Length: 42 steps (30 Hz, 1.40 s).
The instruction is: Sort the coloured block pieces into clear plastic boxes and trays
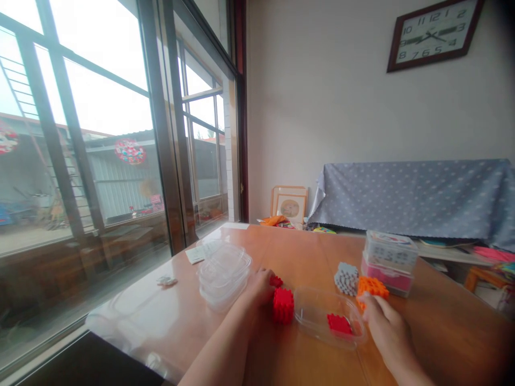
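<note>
My left hand is closed, its fingertips on a small red knobbly piece; the fingers partly hide it. Just in front of it stands a stack of red interlocking tiles. A clear plastic container lies between my hands, with a flat red tile inside. At its right end my right hand has its fingers around the near side of an orange stack of knobbly tiles. A grey stack of similar tiles is left of the orange one.
Nested clear containers stand left of my left arm. Farther left are a small pale packet and a paper slip. Two stacked clear boxes, the lower with pink contents, stand behind the orange stack. A window borders the table's left side.
</note>
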{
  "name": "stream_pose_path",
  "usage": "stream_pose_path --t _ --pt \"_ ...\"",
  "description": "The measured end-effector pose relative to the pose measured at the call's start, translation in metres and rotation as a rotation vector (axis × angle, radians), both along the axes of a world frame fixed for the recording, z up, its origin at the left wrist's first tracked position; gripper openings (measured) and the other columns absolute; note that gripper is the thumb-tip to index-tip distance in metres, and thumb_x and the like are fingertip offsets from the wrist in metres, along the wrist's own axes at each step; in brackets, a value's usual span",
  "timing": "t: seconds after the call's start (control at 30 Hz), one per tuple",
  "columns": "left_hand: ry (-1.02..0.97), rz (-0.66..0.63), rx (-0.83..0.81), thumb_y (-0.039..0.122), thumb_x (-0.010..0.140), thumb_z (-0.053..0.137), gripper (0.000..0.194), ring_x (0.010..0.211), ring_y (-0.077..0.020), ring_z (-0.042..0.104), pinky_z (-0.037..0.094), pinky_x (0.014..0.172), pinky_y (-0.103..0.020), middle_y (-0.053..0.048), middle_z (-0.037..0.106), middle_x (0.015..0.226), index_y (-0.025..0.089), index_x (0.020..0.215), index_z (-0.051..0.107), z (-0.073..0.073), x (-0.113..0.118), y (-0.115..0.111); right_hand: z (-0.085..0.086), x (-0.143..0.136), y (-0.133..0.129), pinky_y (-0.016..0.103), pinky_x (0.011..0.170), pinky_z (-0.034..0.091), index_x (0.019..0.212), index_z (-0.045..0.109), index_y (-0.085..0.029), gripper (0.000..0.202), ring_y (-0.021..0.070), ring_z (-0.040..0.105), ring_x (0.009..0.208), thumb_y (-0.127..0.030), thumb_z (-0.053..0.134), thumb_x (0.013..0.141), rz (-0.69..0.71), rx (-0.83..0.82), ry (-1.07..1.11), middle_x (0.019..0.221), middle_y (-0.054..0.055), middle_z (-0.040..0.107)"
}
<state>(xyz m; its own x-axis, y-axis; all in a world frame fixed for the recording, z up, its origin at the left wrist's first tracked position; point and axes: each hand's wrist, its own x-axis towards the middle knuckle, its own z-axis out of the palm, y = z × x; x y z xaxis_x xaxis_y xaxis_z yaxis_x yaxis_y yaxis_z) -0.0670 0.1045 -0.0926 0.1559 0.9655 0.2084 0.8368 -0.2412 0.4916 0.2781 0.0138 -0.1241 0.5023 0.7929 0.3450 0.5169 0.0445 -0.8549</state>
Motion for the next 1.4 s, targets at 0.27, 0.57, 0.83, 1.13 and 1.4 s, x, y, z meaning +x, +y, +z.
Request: stream_pose_path --t 0.27,0.57,0.83,1.13,1.4 --pt "-0.011 0.026 0.04 0.026 0.081 0.065 0.014 0.099 -0.0248 0.064 0.046 0.087 -0.033 -0.009 0.073 0.1 0.019 0.09 0.074 -0.005 0.003 -0.001 0.01 -0.005 -0.007 0.03 0.065 0.045 0.08 0.068 -0.021 0.054 0.0213 0.061 0.065 -0.068 0.044 0.09 0.046 -0.061 0.07 0.061 0.001 0.064" --pt "-0.133 0.11 0.049 0.029 0.101 0.042 0.028 0.079 -0.0189 0.064 0.044 0.072 -0.028 -0.008 0.072 0.086 0.016 0.091 0.064 -0.011 0.005 0.009 0.005 -0.003 -0.002 0.03 0.061 0.043 0.08 0.07 -0.022 0.052 0.0215 0.059 0.061 -0.067 0.046 0.089 0.032 -0.07 0.078 0.06 0.001 0.064" --pt "-0.244 0.049 0.211 0.032 0.104 0.033 0.033 0.085 -0.0199 0.063 0.048 0.078 -0.031 -0.007 0.071 0.093 0.017 0.102 0.062 0.016 0.006 -0.006 0.01 -0.008 -0.006 0.028 0.058 0.04 0.072 0.061 -0.022 0.049 0.0184 0.055 0.059 -0.064 0.046 0.091 0.034 -0.065 0.081 0.058 0.0 0.061" --pt "-0.365 -0.048 0.37 0.039 0.104 0.036 0.032 0.086 -0.0187 0.065 0.049 0.08 -0.029 -0.005 0.072 0.093 0.02 0.107 0.062 0.061 0.012 -0.036 0.016 -0.009 -0.009 0.029 0.06 0.041 0.076 0.065 -0.022 0.052 0.0196 0.059 0.062 -0.067 0.044 0.092 0.029 -0.026 0.057 0.061 0.0 0.063" --pt "-0.54 -0.241 0.266 0.038 0.101 0.046 0.027 0.071 -0.0151 0.062 0.048 0.069 -0.026 -0.002 0.067 0.08 0.019 0.106 0.064 0.088 0.059 -0.069 0.026 -0.014 -0.015 0.029 0.061 0.039 0.068 0.058 -0.022 0.049 0.019 0.057 0.061 -0.062 0.044 0.093 -0.007 0.074 0.055 0.06 0.001 0.062"
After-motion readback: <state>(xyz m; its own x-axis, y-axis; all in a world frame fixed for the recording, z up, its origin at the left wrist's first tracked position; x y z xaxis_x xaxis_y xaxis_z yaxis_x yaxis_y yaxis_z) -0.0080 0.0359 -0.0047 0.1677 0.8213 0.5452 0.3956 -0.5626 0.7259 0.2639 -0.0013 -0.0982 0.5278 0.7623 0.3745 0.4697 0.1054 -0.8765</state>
